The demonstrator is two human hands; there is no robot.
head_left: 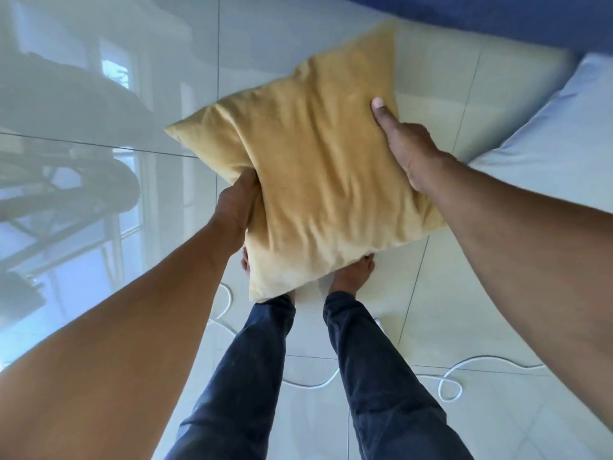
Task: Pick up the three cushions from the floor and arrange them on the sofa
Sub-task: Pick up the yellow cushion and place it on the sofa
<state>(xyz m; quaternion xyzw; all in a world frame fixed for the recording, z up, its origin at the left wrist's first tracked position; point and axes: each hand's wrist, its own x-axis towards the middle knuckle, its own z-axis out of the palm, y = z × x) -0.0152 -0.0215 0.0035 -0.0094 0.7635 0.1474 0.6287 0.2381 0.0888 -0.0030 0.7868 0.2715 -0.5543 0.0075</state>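
Nearest: legs in dark blue trousers (371,370), bare feet on glossy pale floor tiles (447,194); thin white cord (447,383) looped behind. Left hand (234,210) grips the square mustard-yellow fabric cushion (318,167) at its left edge; right hand (408,144) clamps its right edge, thumb on top. Cushion held above the floor. Beyond, right: light blue-grey cushion (557,127) beside the dark blue sofa (497,14).

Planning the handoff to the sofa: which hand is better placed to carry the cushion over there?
Right hand: it grips the cushion on the side nearest the sofa.
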